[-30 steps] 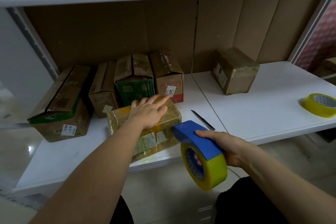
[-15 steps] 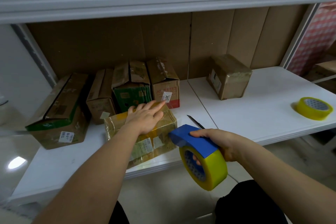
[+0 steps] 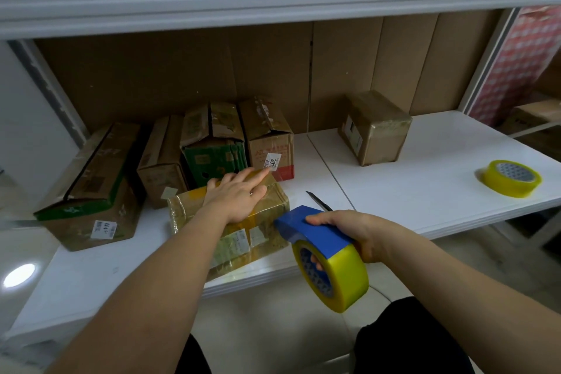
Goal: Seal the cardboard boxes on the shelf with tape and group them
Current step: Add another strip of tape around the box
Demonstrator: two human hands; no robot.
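left hand (image 3: 239,196) presses taped box (image 3: 230,222); right hand (image 3: 355,229) grips tape dispenser (image 3: 321,249).

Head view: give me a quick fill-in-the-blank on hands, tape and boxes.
1. The left hand rests flat on the ____-wrapped box.
2. The right hand holds a blue tape ____ with a yellow roll.
3. The spare tape roll lies at the shelf's ____ end.

Missing: tape; dispenser; right

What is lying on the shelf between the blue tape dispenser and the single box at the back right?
In the head view, a dark blade lies on the white shelf just beyond the tape dispenser; from there to the lone box the shelf is bare.
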